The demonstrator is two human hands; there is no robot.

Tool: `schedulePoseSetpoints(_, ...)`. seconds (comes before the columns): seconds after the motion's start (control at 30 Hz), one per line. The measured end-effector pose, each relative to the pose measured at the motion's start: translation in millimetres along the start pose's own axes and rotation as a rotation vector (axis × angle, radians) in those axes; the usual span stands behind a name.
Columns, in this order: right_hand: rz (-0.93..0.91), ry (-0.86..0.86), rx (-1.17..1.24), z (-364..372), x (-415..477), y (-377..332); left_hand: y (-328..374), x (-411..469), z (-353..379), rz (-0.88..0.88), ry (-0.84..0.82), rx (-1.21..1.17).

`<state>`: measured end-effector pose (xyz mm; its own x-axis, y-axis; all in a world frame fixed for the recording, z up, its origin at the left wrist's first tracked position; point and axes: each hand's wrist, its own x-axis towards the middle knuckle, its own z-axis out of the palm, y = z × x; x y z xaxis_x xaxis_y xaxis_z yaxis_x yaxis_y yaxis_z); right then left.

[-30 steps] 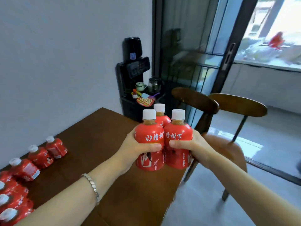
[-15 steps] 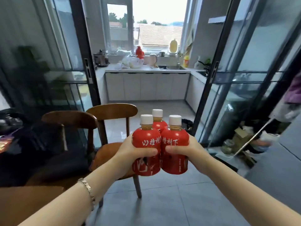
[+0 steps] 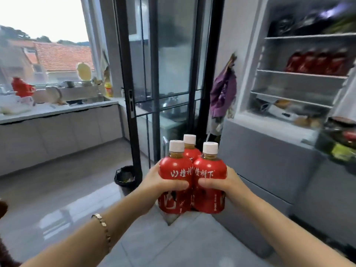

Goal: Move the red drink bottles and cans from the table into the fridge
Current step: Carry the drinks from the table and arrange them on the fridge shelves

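Three red drink bottles [image 3: 209, 170] with white caps stand upright, pressed together in front of me above the floor. My left hand [image 3: 159, 186] grips the left bottle, thumb across its label. My right hand [image 3: 223, 185] grips the right bottle the same way. The third bottle sits behind, squeezed between the two. The open fridge [image 3: 248, 116] is at the right. Several red bottles [image 3: 317, 61] stand blurred on one of its middle shelves.
A black-framed glass sliding door [image 3: 169, 74] stands straight ahead. A black-lined bin [image 3: 125, 178] sits at its foot. A purple cloth [image 3: 223, 91] hangs beside the fridge. A kitchen counter [image 3: 57, 110] with clutter runs along the left. Grey tiled floor lies below.
The view has swung right, away from the table and chairs, and the open fridge has come into sight. Both hands keep the same grip on the three bottles.
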<state>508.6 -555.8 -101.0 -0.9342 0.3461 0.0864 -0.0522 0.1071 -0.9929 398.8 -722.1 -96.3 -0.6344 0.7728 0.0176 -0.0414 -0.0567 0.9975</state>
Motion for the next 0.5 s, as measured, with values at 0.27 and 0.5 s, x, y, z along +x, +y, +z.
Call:
schedulePoseSetpoints(0.27,-0.045,0.348,-0.049,-161,85,-27,35,216,92,0.084,-0.337,-0.017)
schedulePoseSetpoints(0.5,-0.112,0.504,-0.127,-306,146,-41,48,370,192,0.167,-0.534,-0.067)
